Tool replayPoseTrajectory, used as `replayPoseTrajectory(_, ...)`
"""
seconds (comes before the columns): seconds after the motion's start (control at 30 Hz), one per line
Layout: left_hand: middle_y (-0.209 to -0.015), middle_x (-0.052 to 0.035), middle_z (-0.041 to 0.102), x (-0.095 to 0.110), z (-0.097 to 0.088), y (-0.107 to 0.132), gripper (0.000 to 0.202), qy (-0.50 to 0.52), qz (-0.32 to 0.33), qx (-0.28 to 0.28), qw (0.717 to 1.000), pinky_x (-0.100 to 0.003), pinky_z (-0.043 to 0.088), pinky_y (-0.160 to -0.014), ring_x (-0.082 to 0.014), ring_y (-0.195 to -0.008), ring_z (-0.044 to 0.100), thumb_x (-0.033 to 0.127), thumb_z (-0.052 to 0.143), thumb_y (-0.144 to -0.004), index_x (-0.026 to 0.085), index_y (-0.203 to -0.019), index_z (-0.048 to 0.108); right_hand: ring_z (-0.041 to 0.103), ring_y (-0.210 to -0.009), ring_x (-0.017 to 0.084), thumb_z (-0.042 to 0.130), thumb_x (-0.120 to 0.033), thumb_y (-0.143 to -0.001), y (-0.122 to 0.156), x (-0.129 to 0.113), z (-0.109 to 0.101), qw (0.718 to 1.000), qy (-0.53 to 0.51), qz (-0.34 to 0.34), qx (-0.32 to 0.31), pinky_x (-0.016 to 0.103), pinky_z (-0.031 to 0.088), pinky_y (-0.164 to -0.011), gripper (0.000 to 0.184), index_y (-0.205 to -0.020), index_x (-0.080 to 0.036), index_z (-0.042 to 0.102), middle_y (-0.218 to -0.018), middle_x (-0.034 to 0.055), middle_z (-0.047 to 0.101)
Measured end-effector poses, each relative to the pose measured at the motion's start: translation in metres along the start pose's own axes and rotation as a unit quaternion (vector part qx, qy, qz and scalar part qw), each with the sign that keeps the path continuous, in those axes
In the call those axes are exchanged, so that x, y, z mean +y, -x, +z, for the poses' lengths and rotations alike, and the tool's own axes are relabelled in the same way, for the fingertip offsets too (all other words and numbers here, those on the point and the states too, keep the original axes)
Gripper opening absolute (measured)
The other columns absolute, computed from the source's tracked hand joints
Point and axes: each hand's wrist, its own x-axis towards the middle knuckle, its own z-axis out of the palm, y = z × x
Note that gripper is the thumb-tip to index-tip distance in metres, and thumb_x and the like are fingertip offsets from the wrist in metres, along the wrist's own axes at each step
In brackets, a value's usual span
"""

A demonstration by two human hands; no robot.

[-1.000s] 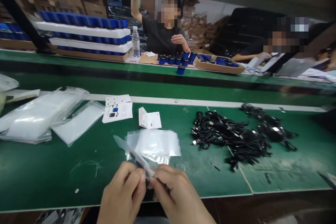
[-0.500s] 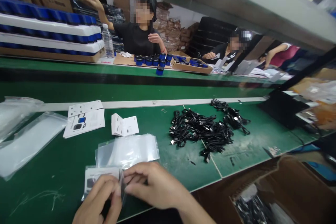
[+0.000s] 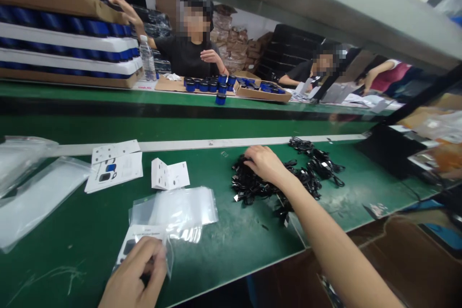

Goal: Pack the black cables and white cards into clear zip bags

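Observation:
My left hand [image 3: 139, 269] pinches a clear plastic bag with a printed leaflet [image 3: 149, 232] inside it, close to the table's near edge. Its fingers are closed on the bag's right side. My right hand [image 3: 265, 163] is stretched out over a pile of black USB cables [image 3: 252, 190], with fingers curled down onto a cable at the pile's left part. The fingertips are partly hidden. Flat clear bags [image 3: 180, 209] lie stacked just beyond my left hand. Behind them stand folded leaflets [image 3: 172, 175].
More printed sheets [image 3: 122, 173] and large plastic bags [image 3: 39, 202] lie at the left. Across the raised shelf, blue round devices [image 3: 211, 85], a water bottle [image 3: 147, 57] and stacked trays [image 3: 72, 48] stand before co-workers. A dark box [image 3: 390, 149] is at right.
My right hand has left the bag beside my left hand and moved right and forward to the cable pile. A co-worker's raised cardboard tray now lies on the stack.

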Motion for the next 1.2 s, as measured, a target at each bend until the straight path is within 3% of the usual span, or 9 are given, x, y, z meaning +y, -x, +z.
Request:
replayPoseTrajectory(0.1, -0.063, 0.0047, 0.055, 0.006, -0.003, 0.001, 0.026, 0.0, -0.006, -0.004, 1.0, -0.017, 0.046, -0.051, -0.0104, -0.051, 0.058, 0.037, 0.039, -0.088, 0.024, -0.068, 0.05, 0.062, -0.082, 0.021, 0.047, -0.018, -0.09, 0.018, -0.022, -0.001, 0.997, -0.071, 0.009, 0.025, 0.031, 0.045, -0.073, 0.012, -0.098, -0.012, 0.055, -0.088, 0.0104, 0.065)
replayPoseTrajectory(0.2, -0.063, 0.0043, 0.054, 0.011, -0.004, 0.002, 0.028, -0.012, -0.012, -0.001, 1.0, -0.019, 0.045, -0.052, -0.0113, -0.053, 0.057, 0.035, 0.037, -0.09, 0.023, -0.066, 0.047, 0.061, -0.058, 0.011, 0.027, -0.022, -0.098, 0.054, -0.075, 0.008, 0.98, -0.195, -0.013, -0.023, 0.02, 0.046, -0.057, 0.024, -0.102, -0.016, 0.05, -0.068, -0.0018, 0.061)
replayPoseTrajectory(0.3, -0.062, 0.0036, 0.053, 0.011, -0.005, 0.002, 0.027, -0.021, -0.004, 0.003, 1.0, -0.021, 0.045, -0.052, -0.0126, -0.055, 0.056, 0.032, 0.038, -0.088, 0.023, -0.064, 0.046, 0.049, -0.043, 0.008, 0.035, -0.028, -0.096, 0.091, -0.133, 0.026, 0.862, -0.464, -0.028, -0.202, 0.016, 0.039, -0.044, 0.024, -0.097, -0.019, 0.056, -0.058, -0.0066, 0.052)
replayPoseTrajectory(0.4, -0.075, 0.0006, 0.058, 0.006, -0.005, 0.006, 0.019, -0.019, 0.004, 0.027, 0.999, -0.022, 0.049, -0.058, -0.014, -0.066, 0.061, 0.03, 0.04, -0.087, 0.023, -0.074, 0.052, 0.052, -0.058, 0.01, 0.043, -0.021, -0.091, 0.11, -0.167, 0.044, 0.85, -0.496, -0.009, -0.176, 0.018, 0.042, -0.054, 0.018, -0.091, -0.019, 0.061, -0.069, -0.0029, 0.057)
replayPoseTrajectory(0.63, -0.112, -0.004, 0.051, 0.003, -0.002, 0.02, 0.015, -0.072, 0.023, 0.109, 0.991, -0.027, 0.049, -0.079, -0.0171, -0.099, 0.058, 0.026, 0.041, -0.089, 0.024, -0.085, 0.054, 0.063, -0.077, 0.017, 0.041, -0.015, -0.09, 0.11, -0.177, 0.058, 0.917, -0.391, -0.044, -0.069, 0.025, 0.047, -0.072, 0.026, -0.102, -0.021, 0.063, -0.085, 0.0031, 0.066)
replayPoseTrajectory(0.87, -0.116, -0.0058, 0.049, 0.005, -0.001, 0.025, 0.012, -0.087, 0.034, 0.112, 0.989, -0.032, 0.05, -0.079, -0.0195, -0.102, 0.056, 0.025, 0.04, -0.09, 0.024, -0.086, 0.052, 0.064, -0.062, 0.019, 0.041, -0.015, -0.088, 0.121, -0.19, 0.075, 0.966, -0.243, -0.086, 0.013, 0.027, 0.049, -0.059, 0.029, -0.109, -0.013, 0.06, -0.08, 0.0091, 0.067)
replayPoseTrajectory(0.97, -0.121, -0.0059, 0.047, 0.009, -0.001, 0.025, 0.011, -0.093, 0.043, 0.109, 0.989, -0.032, 0.049, -0.079, -0.0194, -0.105, 0.054, 0.024, 0.04, -0.09, 0.024, -0.085, 0.05, 0.064, -0.069, 0.018, 0.042, -0.016, -0.088, 0.12, -0.192, 0.074, 0.944, -0.321, -0.078, -0.005, 0.026, 0.049, -0.064, 0.025, -0.104, -0.015, 0.062, -0.083, 0.0078, 0.067)
replayPoseTrajectory(1.13, -0.126, -0.0108, 0.044, 0.017, 0.0, 0.024, 0.01, -0.122, 0.103, 0.127, 0.979, -0.038, 0.044, -0.084, -0.023, -0.11, 0.048, 0.016, 0.04, -0.089, 0.021, -0.083, 0.047, 0.052, -0.055, 0.01, 0.042, -0.022, -0.092, 0.107, -0.186, 0.067, 0.838, -0.531, 0.045, -0.119, 0.019, 0.041, -0.052, 0.027, -0.076, -0.017, 0.063, -0.062, -0.0026, 0.056)
replayPoseTrajectory(1.2, -0.126, -0.0124, 0.044, 0.018, 0.002, 0.024, 0.011, -0.127, 0.114, 0.127, 0.977, -0.039, 0.043, -0.084, -0.0243, -0.112, 0.046, 0.014, 0.04, -0.088, 0.021, -0.082, 0.047, 0.051, -0.059, 0.01, 0.042, -0.022, -0.091, 0.105, -0.182, 0.061, 0.817, -0.557, 0.038, -0.143, 0.019, 0.042, -0.056, 0.026, -0.078, -0.017, 0.063, -0.063, -0.003, 0.053)
